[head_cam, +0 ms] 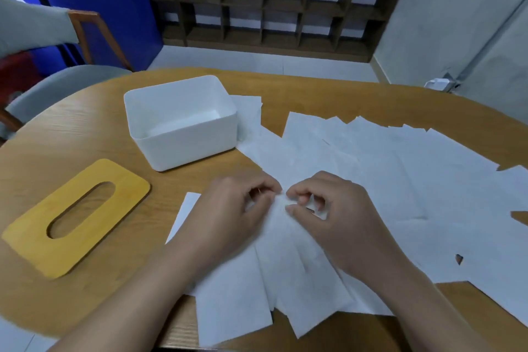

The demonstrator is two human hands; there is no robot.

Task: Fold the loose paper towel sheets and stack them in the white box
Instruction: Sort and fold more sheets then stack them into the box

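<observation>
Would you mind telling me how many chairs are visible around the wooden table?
2. A grey upholstered chair is tucked against the table's far-left edge, and a grey chair with a brown wooden frame stands behind it near the blue panel. Others may sit outside the view.

Matt, faintly creased thin white paper towel sheets (371,180) on a smooth, visibly grained oval wooden table (71,137), beside a smooth, slightly glossy white plastic box (183,146) and a matt yellow slotted wooden lid (37,240).
</observation>
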